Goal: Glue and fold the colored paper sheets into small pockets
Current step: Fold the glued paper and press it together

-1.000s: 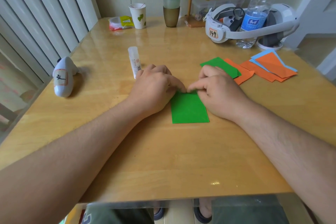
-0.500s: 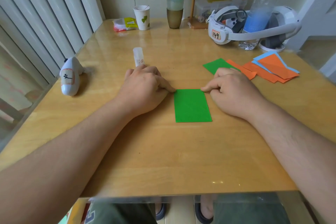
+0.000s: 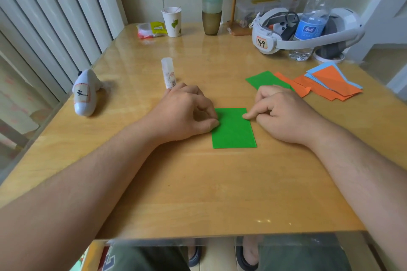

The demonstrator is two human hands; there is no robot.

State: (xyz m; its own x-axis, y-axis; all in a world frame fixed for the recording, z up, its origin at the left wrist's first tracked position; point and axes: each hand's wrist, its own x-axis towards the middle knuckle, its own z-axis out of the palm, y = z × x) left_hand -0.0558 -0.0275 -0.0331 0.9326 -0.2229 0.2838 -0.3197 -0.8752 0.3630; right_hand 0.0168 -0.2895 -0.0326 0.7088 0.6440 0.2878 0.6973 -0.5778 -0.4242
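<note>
Two green paper pieces: one folded green sheet (image 3: 234, 128) between the hands, one further green piece (image 3: 263, 79) beyond. Orange papers (image 3: 330, 88) overlap in a pile, too layered to count; one blue sheet (image 3: 317, 70) shows beneath. One glue stick (image 3: 168, 75), one paper cup (image 3: 173, 21), one water bottle (image 3: 313, 15), one headset (image 3: 286, 37), two hands.
</note>
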